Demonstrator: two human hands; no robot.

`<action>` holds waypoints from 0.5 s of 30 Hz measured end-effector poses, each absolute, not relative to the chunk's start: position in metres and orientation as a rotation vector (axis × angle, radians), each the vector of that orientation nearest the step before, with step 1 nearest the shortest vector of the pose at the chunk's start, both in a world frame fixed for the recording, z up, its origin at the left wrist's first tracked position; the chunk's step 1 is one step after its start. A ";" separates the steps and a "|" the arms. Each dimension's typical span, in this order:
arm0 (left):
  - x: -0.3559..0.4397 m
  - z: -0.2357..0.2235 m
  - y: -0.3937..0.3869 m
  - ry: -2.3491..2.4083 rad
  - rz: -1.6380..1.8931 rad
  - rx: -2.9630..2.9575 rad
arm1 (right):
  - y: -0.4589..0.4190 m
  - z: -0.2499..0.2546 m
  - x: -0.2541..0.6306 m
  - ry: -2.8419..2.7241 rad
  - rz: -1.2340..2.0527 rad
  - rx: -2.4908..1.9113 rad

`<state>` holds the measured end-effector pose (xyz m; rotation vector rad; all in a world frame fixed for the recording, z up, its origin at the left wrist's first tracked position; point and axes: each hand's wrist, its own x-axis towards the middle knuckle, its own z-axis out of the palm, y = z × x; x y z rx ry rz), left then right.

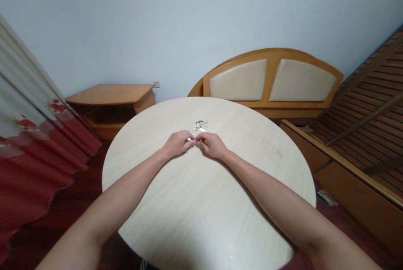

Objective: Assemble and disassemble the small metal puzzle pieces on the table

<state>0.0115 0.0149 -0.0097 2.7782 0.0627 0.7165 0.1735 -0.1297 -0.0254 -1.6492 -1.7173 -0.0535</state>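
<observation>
My left hand (pixel 178 144) and my right hand (pixel 212 145) meet near the middle of a round, pale wood-grain table (pixel 151 144). Their fingertips close together around a small white piece (pixel 189 139), which is mostly hidden by my fingers. Just beyond my fingertips lies a loose cluster of small grey, white and tan plastic pieces (pixel 200 126). They look like toy building parts, though they are too small to identify exactly. A tiny blue-grey bit (pixel 186 152) shows below my left hand.
A red-and-white floral curtain (pixel 37 135) hangs at the left. Behind the table stand a wooden corner cabinet (pixel 110 94) and a padded headboard (pixel 270 79). A slatted wooden bed frame (pixel 362 135) is at the right, with a red floor below.
</observation>
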 end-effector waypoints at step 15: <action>0.009 -0.007 0.011 0.106 0.760 2.733 | -0.131 -0.025 0.177 -1.780 -0.134 -1.660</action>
